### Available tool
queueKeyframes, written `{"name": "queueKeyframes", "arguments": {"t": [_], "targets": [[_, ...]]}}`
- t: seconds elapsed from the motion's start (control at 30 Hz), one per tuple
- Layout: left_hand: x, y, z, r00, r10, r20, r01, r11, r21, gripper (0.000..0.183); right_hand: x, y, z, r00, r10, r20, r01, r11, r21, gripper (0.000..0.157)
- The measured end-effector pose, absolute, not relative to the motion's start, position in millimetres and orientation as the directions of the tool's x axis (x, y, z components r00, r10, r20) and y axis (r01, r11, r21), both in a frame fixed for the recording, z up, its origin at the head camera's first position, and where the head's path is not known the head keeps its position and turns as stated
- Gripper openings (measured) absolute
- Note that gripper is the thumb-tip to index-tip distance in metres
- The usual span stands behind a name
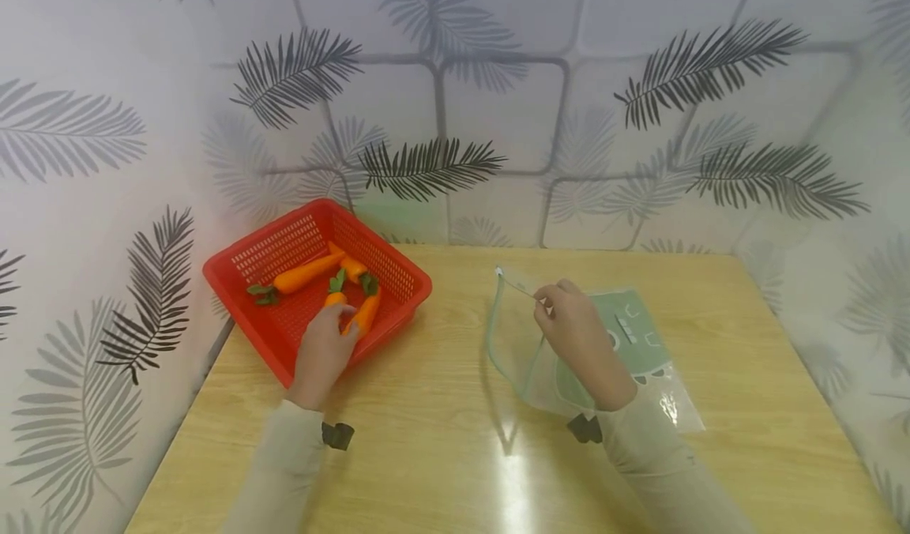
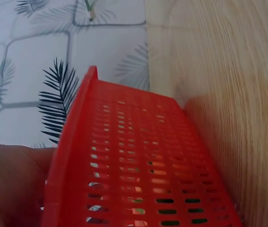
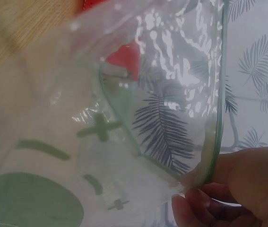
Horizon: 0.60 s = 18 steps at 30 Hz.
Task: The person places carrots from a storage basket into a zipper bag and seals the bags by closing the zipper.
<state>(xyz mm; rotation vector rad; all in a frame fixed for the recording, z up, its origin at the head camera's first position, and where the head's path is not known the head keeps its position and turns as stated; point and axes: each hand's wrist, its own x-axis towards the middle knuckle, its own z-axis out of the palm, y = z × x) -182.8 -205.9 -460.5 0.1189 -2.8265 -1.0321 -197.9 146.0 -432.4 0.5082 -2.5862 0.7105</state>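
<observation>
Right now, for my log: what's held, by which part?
The right hand pinches a clear plastic bag by its green rim; the left hand is among orange carrots, hold unclear.

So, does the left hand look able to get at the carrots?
Probably yes: the red basket is open-topped, and the left hand reaches over its rim, fingers by the carrots.

Shows solid red on the basket (image 1: pixel 249 318); bright orange on the carrots (image 1: pixel 307 273), dark green at their leafy tops (image 1: pixel 266 295). Runs clear over the bag (image 1: pixel 633 332), with pale green edging, green printed shapes, white markings. Shows pale yellow-brown grain across the table (image 1: pixel 426 447). Plain off-white on the sleeves (image 1: pixel 280 459). Repeats black and grey fronds, grey outlines, over the whitish wall covering (image 1: pixel 498 115).
</observation>
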Motion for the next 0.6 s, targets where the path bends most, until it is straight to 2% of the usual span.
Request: {"name": "queueKeyframes", "arguments": {"t": [0.33,0.6], "targets": [[-206.1,-219.8,-468.8,-0.995,-0.084,-0.059,-0.102,0.824,0.558,0.035,-196.4,145.9,-431.9,-0.851,-0.226,0.474,-0.434,0.811,-0.392,0.012],[-219.2,-219.7,-470.4,-0.975,-0.061,-0.216,-0.159,0.865,0.475,0.044,-195.7,146.1,-430.8,-0.858,-0.225,0.462,-0.425,0.815,-0.394,0.013]]}}
